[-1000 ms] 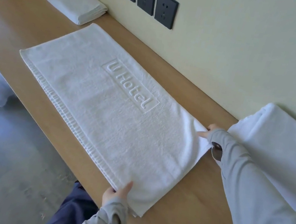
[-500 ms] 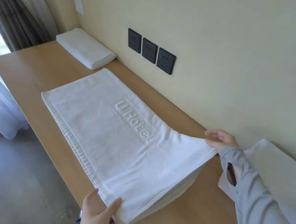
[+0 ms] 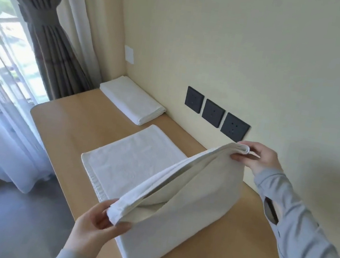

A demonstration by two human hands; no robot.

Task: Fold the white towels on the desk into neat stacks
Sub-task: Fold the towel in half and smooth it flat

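Left grip: I see it clamped on the near corner of the towel's raised edge, thumb on my side and fingers curled behind the layers.
Right grip: clamped on the far corner of the same edge, close to the wall, with the layers bunched between thumb and fingers.
Towel: white, and partly on the desk. Its far half lies flat near the middle of the desk. Its near half is lifted and stretched between my two grips, with the raised edge running from lower left to upper right. Below that edge the cloth sags open like a pocket. The bottom fold rests on the desk by the front edge.
Layers: I count several at the held edge, but I cannot tell exactly how many.
Stack: a folded white pile in the far corner of the desk, against the wall and apart from the towel I hold.
Sockets: three dark plates in a row on the wall, just above the desk, between the stack and my right grip.
Sleeve: grey, covering my right arm up to the wrist.
Curtains: a dark one tied back at the left, with a sheer white one hanging beside the end of the desk.
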